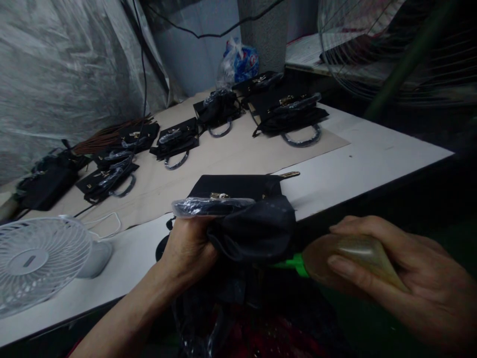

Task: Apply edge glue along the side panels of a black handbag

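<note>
My left hand [190,248] is closed around a small black handbag [242,214] at the near edge of the table. The bag has gold clasps, and its handle is wrapped in clear plastic. My right hand [395,278] grips a soft translucent squeeze bottle [354,261], brownish in colour. Its green nozzle [292,263] points left and touches the bag's lower right side. Bag and bottle meet just below the table's edge.
Several finished black handbags [175,141] lie in a row on brown paper [231,159] across the white table [372,164]. A small white fan [40,261] stands at the near left. A large fan guard [391,49] looms at the upper right. Plastic sheeting [67,64] hangs at the left.
</note>
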{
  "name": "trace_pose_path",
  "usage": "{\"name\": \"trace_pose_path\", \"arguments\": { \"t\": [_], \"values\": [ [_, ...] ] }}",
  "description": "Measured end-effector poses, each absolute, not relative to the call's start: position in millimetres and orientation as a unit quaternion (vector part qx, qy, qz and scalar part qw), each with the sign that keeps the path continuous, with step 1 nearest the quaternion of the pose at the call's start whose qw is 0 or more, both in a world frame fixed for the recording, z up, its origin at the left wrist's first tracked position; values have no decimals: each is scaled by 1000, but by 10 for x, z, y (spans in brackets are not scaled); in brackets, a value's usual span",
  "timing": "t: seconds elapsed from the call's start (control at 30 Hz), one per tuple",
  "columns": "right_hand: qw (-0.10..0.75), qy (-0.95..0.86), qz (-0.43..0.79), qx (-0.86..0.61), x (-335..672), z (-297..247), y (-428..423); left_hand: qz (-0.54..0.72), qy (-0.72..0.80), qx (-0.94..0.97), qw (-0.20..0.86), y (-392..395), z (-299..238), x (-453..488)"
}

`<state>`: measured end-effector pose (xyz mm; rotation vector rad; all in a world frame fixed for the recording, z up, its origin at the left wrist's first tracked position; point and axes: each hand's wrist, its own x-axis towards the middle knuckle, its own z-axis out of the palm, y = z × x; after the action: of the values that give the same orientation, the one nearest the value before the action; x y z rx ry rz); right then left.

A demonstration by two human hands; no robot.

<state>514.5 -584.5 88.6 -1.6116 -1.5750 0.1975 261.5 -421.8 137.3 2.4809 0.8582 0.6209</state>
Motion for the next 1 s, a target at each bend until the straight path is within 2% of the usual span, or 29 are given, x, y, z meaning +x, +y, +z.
{"name": "trace_pose_path", "arguments": {
  "t": [0.43, 0.67, 1.0],
  "values": [
    [418, -625, 131, -646, 5182, 876, -6015, 220, 326, 899, 193, -4221, 1371, 2600],
    [396, -609, 96, -680, 5142, 854, -6119, 211, 336, 898, 189, -4219, 1393, 2598],
    [393, -669, 92, -624, 5106, 998, -6043, 200, 340, 898, 198, -4248, 1384, 2606]
  ]
}}
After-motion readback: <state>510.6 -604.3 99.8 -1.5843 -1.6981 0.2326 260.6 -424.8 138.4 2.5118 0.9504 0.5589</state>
